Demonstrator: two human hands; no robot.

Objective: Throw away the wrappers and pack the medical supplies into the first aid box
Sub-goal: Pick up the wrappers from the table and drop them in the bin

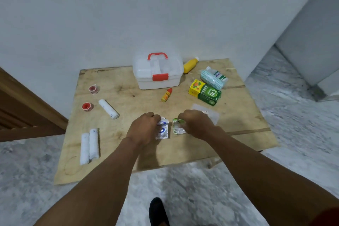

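My left hand pinches a silver wrapper with blue print at the front middle of the wooden table. Just to its right, my right hand pinches a crumpled green and silver wrapper. The white first aid box, with red handle and red latch, stands shut at the back. Around it lie a yellow bottle, a small yellow dropper bottle with red cap, a green and yellow carton, and a packaged bandage roll.
Left side holds two red tape rolls, one white gauze roll and two more side by side. A clear plastic sachet lies behind my right hand. A wooden door stands left; my shoe is below.
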